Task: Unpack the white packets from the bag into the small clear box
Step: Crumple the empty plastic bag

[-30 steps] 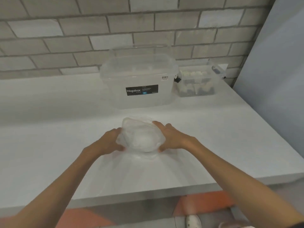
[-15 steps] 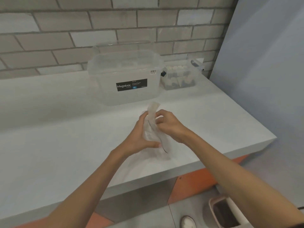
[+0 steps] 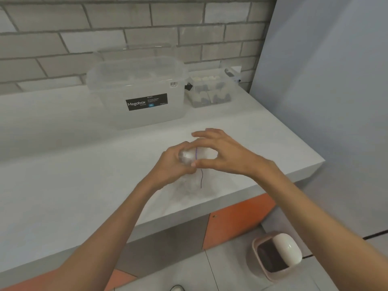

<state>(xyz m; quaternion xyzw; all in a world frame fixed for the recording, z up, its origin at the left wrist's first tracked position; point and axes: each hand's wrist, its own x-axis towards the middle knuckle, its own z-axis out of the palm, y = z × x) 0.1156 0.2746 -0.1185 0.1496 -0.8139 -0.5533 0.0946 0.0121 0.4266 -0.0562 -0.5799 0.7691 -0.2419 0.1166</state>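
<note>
Nearest me, down on the floor and well to the near right of the big box (image 3: 136, 91), a bin (image 3: 277, 255) stood with its flap tipped in.

Up on the counter (image 3: 63, 175), on the near side of the big box, there was the bag (image 3: 196, 182), clear film and crumpled, standing near the counter's edge. My left hand (image 3: 174, 162) had its fingers curled tight round the bunched top of it. My right hand (image 3: 222, 154) arched over the mouth, thumb against the film and fingers spread above. Whether it actually pinched anything, I couldn't tell. What was inside the bag was too blurred to make out.

So I judged this to be the opening step: the mouth being worked apart, no packet lifted out yet. Next I'd need the left hand to keep the bag steady while the right went inside and took one packet.

Then the big box itself, lid on, with a black label reading "Megabox" in white. The smaller print and a blue patch beside it were too small to read. A barcode sticker sat near its upper right corner.

Just right of the big box stood the small box (image 3: 210, 95), lid off, with white packets (image 3: 206, 77) already showing inside. That's where mine had to go, a fair reach up and right across the counter.
</note>
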